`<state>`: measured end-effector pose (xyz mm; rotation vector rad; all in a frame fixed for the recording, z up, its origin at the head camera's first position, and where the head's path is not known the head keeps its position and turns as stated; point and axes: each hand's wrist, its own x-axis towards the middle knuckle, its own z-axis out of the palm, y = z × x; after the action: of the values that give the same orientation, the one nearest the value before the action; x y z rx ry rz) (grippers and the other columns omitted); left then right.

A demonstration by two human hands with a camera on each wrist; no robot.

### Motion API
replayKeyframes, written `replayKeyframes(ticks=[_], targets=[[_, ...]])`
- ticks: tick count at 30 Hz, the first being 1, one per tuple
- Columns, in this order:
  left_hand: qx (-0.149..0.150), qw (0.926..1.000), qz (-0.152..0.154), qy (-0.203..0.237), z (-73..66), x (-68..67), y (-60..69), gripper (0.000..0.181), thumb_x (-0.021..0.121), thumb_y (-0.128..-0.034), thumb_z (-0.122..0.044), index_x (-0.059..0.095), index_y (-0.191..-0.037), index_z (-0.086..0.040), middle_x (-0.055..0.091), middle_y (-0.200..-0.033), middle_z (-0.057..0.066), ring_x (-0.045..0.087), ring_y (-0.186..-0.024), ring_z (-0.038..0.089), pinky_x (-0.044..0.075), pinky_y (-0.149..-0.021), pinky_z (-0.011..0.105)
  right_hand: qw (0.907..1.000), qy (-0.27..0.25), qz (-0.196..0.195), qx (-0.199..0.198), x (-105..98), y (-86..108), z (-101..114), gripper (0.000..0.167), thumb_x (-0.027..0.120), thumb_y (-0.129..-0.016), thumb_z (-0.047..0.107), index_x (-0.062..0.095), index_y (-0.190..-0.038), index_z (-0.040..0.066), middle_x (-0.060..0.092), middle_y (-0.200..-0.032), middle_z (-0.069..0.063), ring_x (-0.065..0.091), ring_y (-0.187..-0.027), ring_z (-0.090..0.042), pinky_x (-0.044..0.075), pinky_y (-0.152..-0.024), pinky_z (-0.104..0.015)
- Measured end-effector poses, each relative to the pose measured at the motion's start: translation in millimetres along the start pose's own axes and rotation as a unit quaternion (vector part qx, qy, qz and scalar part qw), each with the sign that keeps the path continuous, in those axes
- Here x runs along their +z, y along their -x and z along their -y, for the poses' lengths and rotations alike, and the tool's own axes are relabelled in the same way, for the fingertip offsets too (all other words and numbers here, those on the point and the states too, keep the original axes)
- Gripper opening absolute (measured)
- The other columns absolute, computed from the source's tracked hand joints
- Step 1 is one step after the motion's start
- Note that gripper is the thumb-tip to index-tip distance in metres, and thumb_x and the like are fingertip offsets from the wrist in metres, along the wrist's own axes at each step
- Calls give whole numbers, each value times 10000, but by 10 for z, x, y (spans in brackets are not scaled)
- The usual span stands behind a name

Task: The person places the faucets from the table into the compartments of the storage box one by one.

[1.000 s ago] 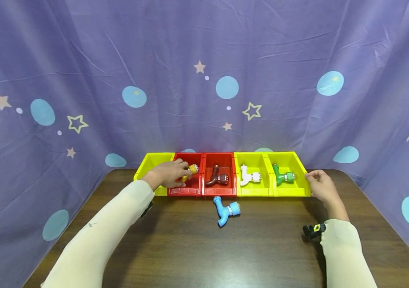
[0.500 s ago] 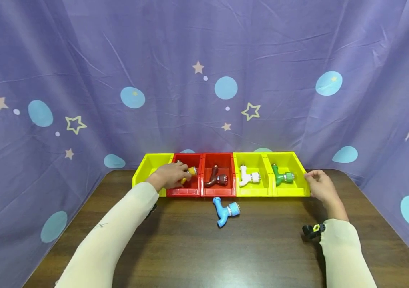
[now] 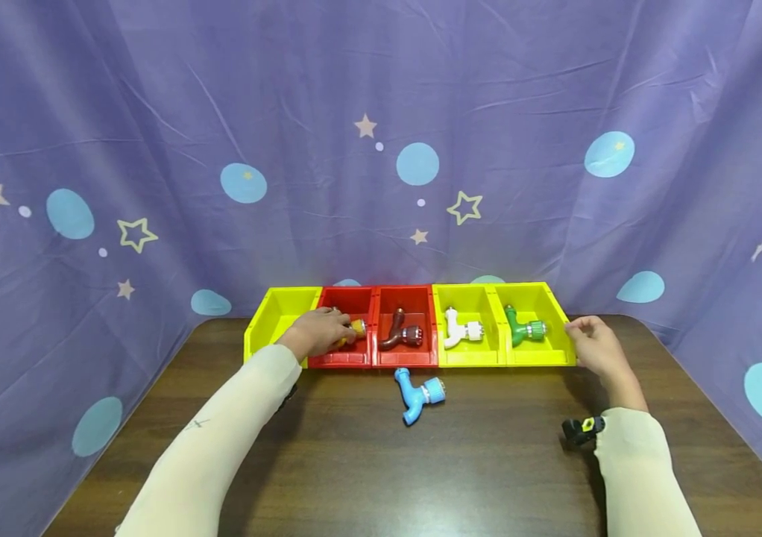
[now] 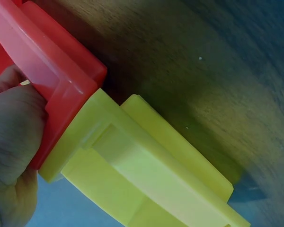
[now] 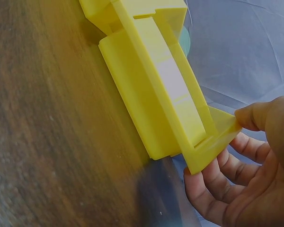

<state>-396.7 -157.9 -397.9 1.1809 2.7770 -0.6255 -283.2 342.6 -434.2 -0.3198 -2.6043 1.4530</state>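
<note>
My left hand (image 3: 319,331) reaches into the left red bin (image 3: 344,360) and grips a yellow tap (image 3: 359,327), mostly hidden under the fingers. In the left wrist view the hand (image 4: 14,137) bends over the red bin's wall (image 4: 52,52), with only a speck of yellow showing. At the far right my right hand (image 3: 599,347) holds the outer side of the end yellow bin (image 3: 538,359). The right wrist view shows its thumb above and fingers below the bin's corner (image 5: 213,146). A green tap (image 3: 523,326) lies in that bin.
A brown tap (image 3: 400,332) lies in the second red bin, and a white tap (image 3: 463,329) in the yellow bin beside it. One yellow bin (image 3: 278,309) stands at the left end. On the wooden table (image 3: 421,470), a blue tap (image 3: 417,394) lies before the row.
Left hand and yellow tap have moved slightly down and toward me within the red bin. The right hand keeps its hold on the end bin. The head view has shifted slightly.
</note>
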Motion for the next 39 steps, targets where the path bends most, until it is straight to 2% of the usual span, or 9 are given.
replayKeyframes(ticks=[4, 10, 14, 22, 25, 30, 35, 39], targets=[[-38, 10000, 28, -65, -16, -5, 6, 245, 695, -980, -231, 678, -1210, -313, 617, -1320, 43, 565, -1244, 277, 378, -1133, 452, 10000, -27, 1, 15, 5, -9, -2, 414, 374, -1107, 305, 462, -1322, -38, 485, -1324, -291, 540, -1028, -336, 521, -670, -322], [-86, 9999, 68, 86, -19, -8, 7, 279, 705, -970, -214, 676, -1223, -327, 620, -1333, 35, 562, -1239, 269, 366, -1142, 453, 10000, -5, -31, 93, 12, -22, -16, 411, 374, -1110, 301, 460, -1331, -34, 484, -1324, -286, 542, -1036, -346, 517, -670, -307], [-21, 9999, -10, 166, -12, -45, 16, 266, 721, -958, -221, 690, -1202, -323, 637, -1267, 23, 576, -1175, 260, 382, -1124, 456, 10000, 2, -42, 83, 7, -25, -19, 414, 378, -1108, 312, 457, -1320, -35, 486, -1305, -280, 544, -1027, -343, 520, -670, -306], [185, 9998, -104, -23, -20, -212, 81, 255, 761, -938, -274, 707, -1187, -278, 618, -1082, 11, 567, -1048, 227, 427, -1064, 446, 10000, 10, -58, 45, -8, -8, -8, 411, 364, -1109, 300, 463, -1324, -37, 491, -1318, -286, 542, -1032, -340, 521, -679, -321], [256, 9990, -332, 127, -18, -254, 124, 248, 758, -940, -270, 709, -1182, -248, 621, -1059, 9, 580, -1053, 239, 428, -1056, 456, 10000, 8, -37, 34, -6, -5, -7, 404, 374, -1105, 298, 465, -1318, -34, 494, -1313, -288, 546, -1032, -344, 526, -677, -315], [343, 9955, -791, 382, -33, -315, 207, 299, 755, -947, -259, 704, -1240, -221, 657, -1137, 17, 598, -1103, 267, 436, -1059, 472, 10000, -38, -37, -33, 8, -12, -4, 387, 387, -1103, 290, 464, -1304, -32, 497, -1295, -286, 546, -1030, -345, 525, -672, -317], [445, 9911, -1185, 415, -107, -378, 302, 262, 766, -936, -280, 741, -1184, -198, 691, -1112, 12, 615, -1057, 252, 463, -1011, 451, 10000, -21, -61, 12, 8, -16, -16, 393, 391, -1106, 301, 460, -1292, -37, 500, -1263, -279, 547, -998, -333, 522, -661, -323], [569, 9846, -1575, 494, -190, -401, 387, 235, 772, -928, -291, 762, -1140, -192, 703, -1069, -7, 612, -1016, 231, 477, -964, 432, 10000, -22, -40, 47, 12, -22, -27, 389, 389, -1107, 293, 458, -1298, -39, 498, -1256, -278, 556, -1007, -332, 527, -662, -316]])
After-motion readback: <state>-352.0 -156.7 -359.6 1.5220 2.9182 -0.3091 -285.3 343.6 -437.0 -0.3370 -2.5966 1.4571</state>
